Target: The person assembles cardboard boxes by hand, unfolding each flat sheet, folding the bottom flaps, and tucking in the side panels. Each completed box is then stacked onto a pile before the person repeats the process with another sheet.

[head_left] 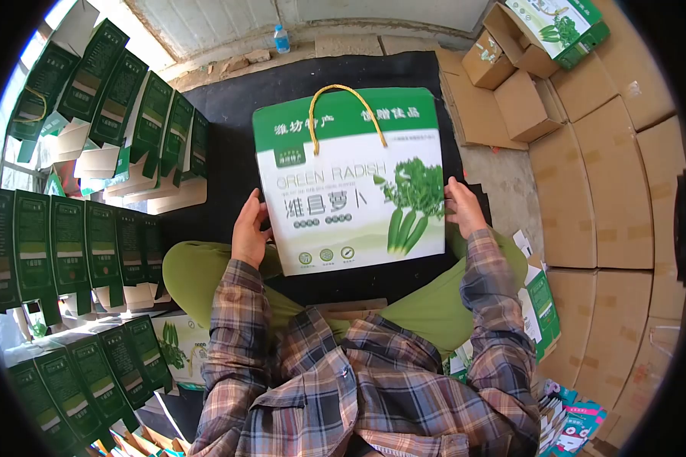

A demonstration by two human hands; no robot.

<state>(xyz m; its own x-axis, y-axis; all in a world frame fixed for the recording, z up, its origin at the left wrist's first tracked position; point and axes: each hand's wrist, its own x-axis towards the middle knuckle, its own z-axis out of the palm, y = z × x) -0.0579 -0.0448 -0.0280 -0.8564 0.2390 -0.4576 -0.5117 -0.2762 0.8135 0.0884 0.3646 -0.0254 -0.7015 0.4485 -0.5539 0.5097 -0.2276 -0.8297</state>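
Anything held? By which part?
Yes: the GREEN RADISH carton, by its side edges, left hand on one, right hand on the other; neither grips the rope handle.

1. A passage of bare black floor mat (227, 152) runs between the white-and-green cardboard radish carton (328, 221) and the dark-green cardboard cartons (70, 251) ranked on the left.
2. More mat lies open past the radish carton's top edge, where a yellow rope handle (339, 87) loops up.
3. Open brown cardboard boxes (526, 110) and taped brown cartons (564, 190) wall off the right.
4. Knees in olive-green trousers (190, 270) flank the lower edge; the left hand (250, 230) and right hand (466, 207) take up the sides.
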